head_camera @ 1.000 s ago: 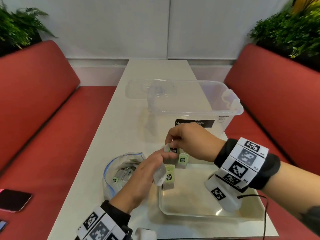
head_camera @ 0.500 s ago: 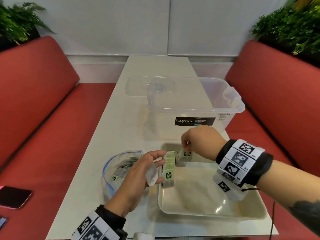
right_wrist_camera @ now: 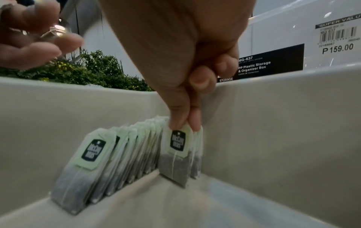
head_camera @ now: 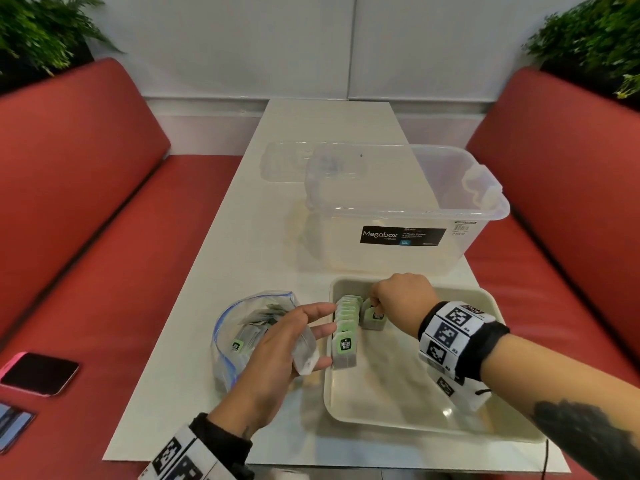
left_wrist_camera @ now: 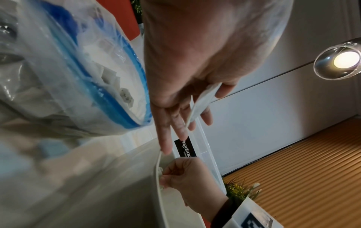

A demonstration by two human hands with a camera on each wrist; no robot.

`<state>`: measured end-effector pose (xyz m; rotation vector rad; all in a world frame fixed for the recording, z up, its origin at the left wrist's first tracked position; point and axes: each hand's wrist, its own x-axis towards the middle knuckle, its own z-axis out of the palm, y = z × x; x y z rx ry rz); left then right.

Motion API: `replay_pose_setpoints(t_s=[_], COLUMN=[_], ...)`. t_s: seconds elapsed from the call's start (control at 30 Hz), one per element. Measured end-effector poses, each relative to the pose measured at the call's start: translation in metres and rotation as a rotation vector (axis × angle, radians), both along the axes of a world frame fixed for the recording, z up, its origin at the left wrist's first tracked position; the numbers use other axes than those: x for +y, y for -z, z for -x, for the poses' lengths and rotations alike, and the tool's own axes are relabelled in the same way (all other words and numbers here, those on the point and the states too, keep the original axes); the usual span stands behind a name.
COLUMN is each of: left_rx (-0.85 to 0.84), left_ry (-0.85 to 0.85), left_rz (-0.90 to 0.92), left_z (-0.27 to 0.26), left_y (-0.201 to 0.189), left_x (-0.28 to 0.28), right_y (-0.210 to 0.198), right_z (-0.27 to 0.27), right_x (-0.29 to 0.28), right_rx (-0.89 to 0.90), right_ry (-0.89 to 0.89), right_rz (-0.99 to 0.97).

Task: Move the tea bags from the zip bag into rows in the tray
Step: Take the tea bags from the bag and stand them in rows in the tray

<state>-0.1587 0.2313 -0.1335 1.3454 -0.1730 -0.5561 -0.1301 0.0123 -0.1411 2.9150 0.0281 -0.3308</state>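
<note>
A clear zip bag [head_camera: 249, 327] with a blue seal lies open on the table, with several tea bags inside. To its right sits a beige tray [head_camera: 415, 420]. One row of green-tagged tea bags [head_camera: 346, 323] stands along the tray's left wall. My right hand [head_camera: 377, 303] pinches the top of a tea bag [right_wrist_camera: 176, 145], which stands at the far end of a second row, in front of another bag or two. My left hand [head_camera: 322, 336] hovers at the tray's left rim, fingers stretched out, its thumb holding a white tea bag [head_camera: 306, 355] against them.
A clear Megabox storage box [head_camera: 408, 209] stands just behind the tray, with its lid [head_camera: 287, 161] lying further back. Red benches flank the narrow white table. Two phones [head_camera: 38, 372] lie on the left bench. Most of the tray floor is bare.
My right hand has gone down into the tray and stood its tea bag up beside the first row. My left hand stays at the tray's left rim with its tea bag.
</note>
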Motion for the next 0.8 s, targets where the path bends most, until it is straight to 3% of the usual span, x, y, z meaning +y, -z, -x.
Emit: replay_pose_setpoints(t_s=[0.43,0.57,0.67,0.73,0.8], left_rx=[-0.022,-0.050,-0.016,0.091,0.222], left_ry=[0.006,-0.062,-0.160,-0.209,-0.246], left_rz=[-0.042,-0.062,-0.032,0.086,0.232], left_z=[0.001,-0.002,-0.007,-0.011,-0.014], left_y=[-0.004,-0.005,-0.007,-0.010,-0.014], left_x=[-0.003,-0.005,-0.008,-0.012,-0.016], right_y=[0.010,0.005,-0.009,-0.019,-0.029], right_z=[0.002,0.003,0.011,0.020,0.029], right_x=[-0.002,-0.006,-0.003,0.006,0.018], right_rx=[-0.057,-0.117,-0.198,-0.329,-0.477], right_ry=[0.004,0.023,0.051,-0.046,-0.321], right_rz=[0.046,-0.036,-0.218,-0.396,-0.491])
